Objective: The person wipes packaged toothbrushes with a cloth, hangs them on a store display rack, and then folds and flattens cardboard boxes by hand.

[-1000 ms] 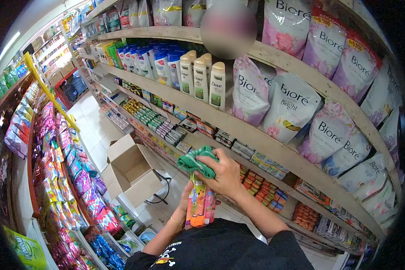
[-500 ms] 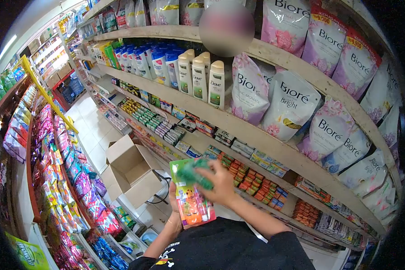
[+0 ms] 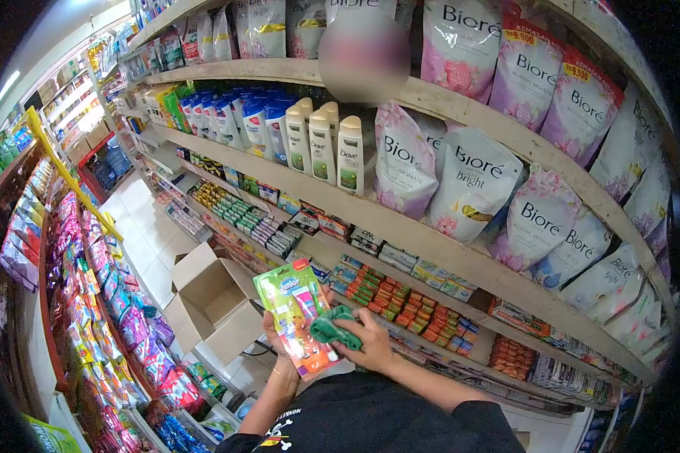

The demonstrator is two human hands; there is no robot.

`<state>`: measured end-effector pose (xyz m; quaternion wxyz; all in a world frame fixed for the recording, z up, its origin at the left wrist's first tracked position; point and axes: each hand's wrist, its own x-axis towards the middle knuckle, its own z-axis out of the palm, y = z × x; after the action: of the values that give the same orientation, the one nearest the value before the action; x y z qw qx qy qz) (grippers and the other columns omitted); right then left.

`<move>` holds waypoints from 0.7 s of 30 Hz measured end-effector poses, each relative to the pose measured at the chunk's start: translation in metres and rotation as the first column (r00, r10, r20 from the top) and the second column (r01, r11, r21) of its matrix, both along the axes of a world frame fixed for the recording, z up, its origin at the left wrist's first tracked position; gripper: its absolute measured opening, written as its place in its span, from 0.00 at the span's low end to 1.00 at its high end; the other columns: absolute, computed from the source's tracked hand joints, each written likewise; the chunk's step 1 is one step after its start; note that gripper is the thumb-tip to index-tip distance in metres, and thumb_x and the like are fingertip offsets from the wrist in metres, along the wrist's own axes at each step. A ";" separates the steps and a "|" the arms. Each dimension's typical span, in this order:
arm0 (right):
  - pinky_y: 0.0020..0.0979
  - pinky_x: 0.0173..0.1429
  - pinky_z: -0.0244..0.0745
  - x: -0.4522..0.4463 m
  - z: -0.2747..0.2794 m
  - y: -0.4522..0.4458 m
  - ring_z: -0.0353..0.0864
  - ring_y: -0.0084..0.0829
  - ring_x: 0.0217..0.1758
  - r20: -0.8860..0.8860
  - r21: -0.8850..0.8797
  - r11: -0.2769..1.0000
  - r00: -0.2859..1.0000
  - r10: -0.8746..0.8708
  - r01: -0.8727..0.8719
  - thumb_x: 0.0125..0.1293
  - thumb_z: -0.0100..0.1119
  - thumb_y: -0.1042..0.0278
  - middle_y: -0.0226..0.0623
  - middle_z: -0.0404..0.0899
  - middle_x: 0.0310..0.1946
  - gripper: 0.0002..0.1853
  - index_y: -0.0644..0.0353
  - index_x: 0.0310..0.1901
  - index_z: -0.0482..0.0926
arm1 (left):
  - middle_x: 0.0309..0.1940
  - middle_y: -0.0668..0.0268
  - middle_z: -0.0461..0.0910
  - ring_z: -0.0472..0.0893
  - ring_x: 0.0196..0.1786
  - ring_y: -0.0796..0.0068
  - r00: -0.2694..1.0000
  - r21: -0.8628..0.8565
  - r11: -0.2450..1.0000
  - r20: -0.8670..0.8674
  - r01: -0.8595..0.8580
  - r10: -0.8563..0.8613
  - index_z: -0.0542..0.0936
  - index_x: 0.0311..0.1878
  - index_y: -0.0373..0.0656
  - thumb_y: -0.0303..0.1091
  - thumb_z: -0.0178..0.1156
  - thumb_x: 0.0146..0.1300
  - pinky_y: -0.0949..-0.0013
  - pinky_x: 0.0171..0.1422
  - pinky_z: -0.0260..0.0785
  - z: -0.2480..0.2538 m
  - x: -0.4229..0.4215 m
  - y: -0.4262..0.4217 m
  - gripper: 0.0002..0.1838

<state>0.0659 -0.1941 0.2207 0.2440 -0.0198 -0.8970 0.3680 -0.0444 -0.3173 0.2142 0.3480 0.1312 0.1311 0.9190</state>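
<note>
My left hand (image 3: 276, 337) is closed on the left edge of a colourful blister pack (image 3: 285, 303), with its fingers partly hidden behind the card. The pack has a green top marked "Junior", a small toothpaste tube and orange shapes low down; it is tilted towards me. A crumpled green cloth (image 3: 329, 326) is bunched in my right hand (image 3: 372, 341), and it lies against the lower right of the pack's front.
An open cardboard box (image 3: 215, 298) stands on the tiled floor beyond the pack. Shelves on the right carry Dove bottles (image 3: 320, 143), Bioré pouches (image 3: 472, 181) and small stacked boxes (image 3: 408, 309). Along the left, racks hold bright sachets (image 3: 147, 336).
My right hand has moved the cloth from the pack's top down to its lower right side, uncovering the upper front. The pack has shifted slightly left and tilted. The view has turned a little.
</note>
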 end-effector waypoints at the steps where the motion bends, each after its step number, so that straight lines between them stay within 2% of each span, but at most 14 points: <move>1: 0.33 0.38 0.72 -0.002 -0.001 -0.001 0.76 0.39 0.37 -0.017 -0.013 0.998 0.998 -0.062 0.062 0.49 0.66 0.59 0.41 0.70 0.37 0.21 0.54 0.46 0.77 | 0.58 0.42 0.61 0.68 0.57 0.45 1.000 -0.004 1.000 0.015 -0.004 0.004 0.54 0.65 0.37 0.65 0.54 0.48 0.48 0.61 0.61 -0.003 0.002 0.001 0.49; 3: 0.33 0.38 0.71 -0.011 0.003 0.000 0.75 0.40 0.37 -0.011 -0.048 0.993 0.994 -0.107 0.107 0.50 0.65 0.60 0.41 0.70 0.36 0.21 0.56 0.46 0.76 | 0.58 0.41 0.62 0.68 0.57 0.47 0.999 -0.018 1.000 0.046 -0.009 0.010 0.54 0.65 0.38 0.65 0.55 0.48 0.51 0.62 0.62 -0.009 0.005 0.004 0.49; 5: 0.32 0.36 0.71 -0.024 0.007 0.004 0.75 0.39 0.35 -0.048 -0.097 0.979 0.981 -0.186 0.181 0.50 0.65 0.60 0.41 0.69 0.36 0.20 0.56 0.44 0.77 | 0.58 0.42 0.63 0.68 0.57 0.48 0.998 -0.057 0.996 -0.012 -0.062 0.061 0.55 0.65 0.39 0.65 0.56 0.48 0.53 0.61 0.62 -0.014 0.006 0.004 0.49; 7: 0.32 0.34 0.72 -0.029 0.015 0.003 0.76 0.38 0.34 -0.028 -0.069 0.978 0.980 -0.199 0.197 0.50 0.65 0.58 0.40 0.70 0.36 0.19 0.56 0.43 0.78 | 0.59 0.47 0.63 0.69 0.57 0.51 0.981 0.107 0.989 0.176 -0.100 0.081 0.56 0.64 0.39 0.56 0.58 0.50 0.52 0.61 0.63 -0.004 0.005 0.004 0.43; 8: 0.33 0.33 0.72 -0.031 0.016 0.002 0.76 0.37 0.33 -0.059 -0.002 0.989 0.987 -0.146 0.147 0.50 0.65 0.57 0.39 0.70 0.35 0.19 0.55 0.43 0.78 | 0.58 0.47 0.65 0.68 0.57 0.49 0.993 0.091 0.994 0.107 -0.054 0.044 0.57 0.63 0.39 0.59 0.57 0.50 0.51 0.61 0.62 0.014 0.006 0.005 0.44; 9: 0.33 0.32 0.72 -0.031 0.017 0.001 0.76 0.37 0.33 -0.085 0.067 0.993 0.992 -0.091 0.096 0.49 0.65 0.56 0.38 0.70 0.35 0.19 0.54 0.43 0.79 | 0.56 0.48 0.66 0.68 0.57 0.48 0.999 0.062 0.998 -0.029 0.031 -0.030 0.58 0.63 0.39 0.60 0.56 0.49 0.49 0.62 0.59 0.008 -0.007 0.004 0.44; 11: 0.33 0.32 0.72 -0.026 0.022 -0.003 0.77 0.36 0.34 -0.072 0.082 0.995 0.996 -0.044 0.050 0.49 0.66 0.55 0.38 0.70 0.35 0.19 0.52 0.43 0.79 | 0.56 0.45 0.65 0.68 0.57 0.47 0.990 0.094 0.995 0.143 -0.020 0.006 0.55 0.63 0.35 0.63 0.56 0.48 0.48 0.61 0.61 0.004 -0.016 0.003 0.48; 14: 0.32 0.36 0.72 -0.012 0.012 -0.014 0.76 0.36 0.35 0.090 -0.011 0.999 0.995 0.043 -0.043 0.49 0.67 0.55 0.38 0.70 0.36 0.19 0.52 0.42 0.79 | 0.55 0.46 0.65 0.68 0.58 0.49 0.984 0.061 0.992 0.150 -0.106 0.096 0.56 0.62 0.34 0.64 0.56 0.46 0.48 0.61 0.61 0.006 -0.022 -0.010 0.49; 19: 0.30 0.39 0.70 -0.005 0.014 -0.026 0.74 0.34 0.37 0.118 -0.114 0.991 0.989 0.086 -0.073 0.46 0.69 0.59 0.37 0.69 0.35 0.21 0.54 0.43 0.79 | 0.53 0.48 0.68 0.71 0.54 0.52 0.976 0.102 0.989 0.202 -0.103 0.081 0.59 0.61 0.35 0.63 0.56 0.46 0.48 0.59 0.63 -0.008 -0.035 -0.018 0.47; 21: 0.32 0.39 0.71 -0.011 0.024 -0.029 0.75 0.34 0.36 0.014 -0.131 0.975 0.983 0.182 -0.178 0.46 0.70 0.59 0.37 0.69 0.35 0.21 0.54 0.43 0.79 | 0.54 0.49 0.68 0.70 0.55 0.52 0.997 0.156 0.987 0.067 0.028 -0.039 0.59 0.61 0.34 0.60 0.57 0.47 0.48 0.59 0.63 -0.011 -0.034 -0.012 0.45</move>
<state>0.0547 -0.2228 0.2443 0.1963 0.0410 -0.8724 0.4458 -0.0781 -0.3290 0.2036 0.3565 0.1277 0.0448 0.9245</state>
